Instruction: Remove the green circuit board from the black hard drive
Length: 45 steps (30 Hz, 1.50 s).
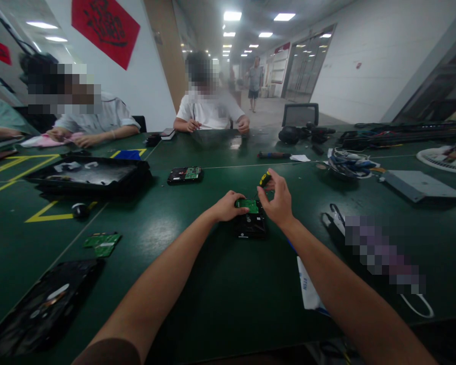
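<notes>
Bare casing (45,309): black, lying on the green surface (213,304) at your near left corner.
Round item (80,210): small, dark, just on the near side of the tray, beside yellow tape lines.
Black tray (91,175): wide and shallow, pale pieces inside it.
Seated co-worker (99,119): at the far left side, both hands at a pink cloth (47,139).
Loose board (104,243): green, just beyond the bare casing.
Second drive (185,175): flat, green circuitry uppermost, between the tray and your hands, nearer the tray.
Person across (209,109): white shirt, seated opposite you.
Left hand (230,205): yours, gripping the hard drive by its left and far side, thumb over the green board (252,206).
Hard drive (253,225): flat on the surface in front of you, between your forearms, board at its far end.
Right hand (279,200): yours, pinching the yellow-and-black screwdriver (265,178) between thumb and fingers above the drive's right side; whether the tip touches, you cannot tell.
Red-handled tool (273,155): beyond your right hand, beside a scrap of white paper (300,158).
White packet (307,286): partly under your right forearm.
Cable bundle (349,165): heaped to your far right.
Grey metal box (421,185): right of the cables.
</notes>
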Each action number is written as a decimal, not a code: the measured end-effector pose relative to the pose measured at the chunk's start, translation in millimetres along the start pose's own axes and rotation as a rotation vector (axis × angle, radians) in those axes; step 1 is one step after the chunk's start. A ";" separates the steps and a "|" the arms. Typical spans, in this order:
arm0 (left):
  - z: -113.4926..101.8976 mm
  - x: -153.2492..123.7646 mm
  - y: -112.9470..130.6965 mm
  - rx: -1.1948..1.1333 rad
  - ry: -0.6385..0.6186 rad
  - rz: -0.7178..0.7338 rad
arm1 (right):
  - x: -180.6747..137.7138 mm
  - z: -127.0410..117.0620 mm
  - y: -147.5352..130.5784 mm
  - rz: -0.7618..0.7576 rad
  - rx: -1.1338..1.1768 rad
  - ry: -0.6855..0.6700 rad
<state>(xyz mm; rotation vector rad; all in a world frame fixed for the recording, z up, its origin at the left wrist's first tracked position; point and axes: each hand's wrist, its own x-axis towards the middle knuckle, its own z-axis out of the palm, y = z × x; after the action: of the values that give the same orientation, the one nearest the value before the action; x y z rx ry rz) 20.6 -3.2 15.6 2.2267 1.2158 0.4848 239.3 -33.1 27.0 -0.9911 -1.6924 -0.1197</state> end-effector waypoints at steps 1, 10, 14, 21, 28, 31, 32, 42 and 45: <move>0.2 0.0 -0.3 0.000 0.006 0.004 | 0.1 0.1 0.1 -0.006 0.003 -0.005; 0.4 0.8 -0.8 0.009 0.006 0.002 | 0.4 0.3 0.8 -0.019 -0.018 0.013; -0.3 0.1 0.1 0.002 0.015 0.004 | 0.8 0.1 -0.1 -0.033 -0.007 0.002; -0.8 0.2 0.6 0.013 -0.002 0.007 | 0.1 -1.3 0.5 -0.005 -0.017 0.006; -0.3 0.2 0.1 0.014 0.003 0.009 | -0.9 0.3 1.6 -0.003 0.004 0.014; 0.4 0.9 -0.5 0.011 0.004 0.008 | -1.0 0.4 2.0 -0.010 0.000 0.017; 0.7 1.1 -0.8 0.012 0.006 0.012 | -1.0 0.5 2.1 -0.013 -0.001 0.014; 1.0 1.7 -1.5 0.015 -0.001 0.003 | -0.6 0.2 0.3 0.005 -0.030 0.017; 1.5 1.9 -2.3 0.003 0.005 0.000 | -0.6 0.1 -0.9 -0.016 -0.020 -0.004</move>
<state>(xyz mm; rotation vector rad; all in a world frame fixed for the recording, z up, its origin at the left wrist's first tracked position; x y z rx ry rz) 20.9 -1.0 13.1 2.2286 1.2203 0.4898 238.6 -33.9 26.8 -0.9935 -1.7057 -0.1458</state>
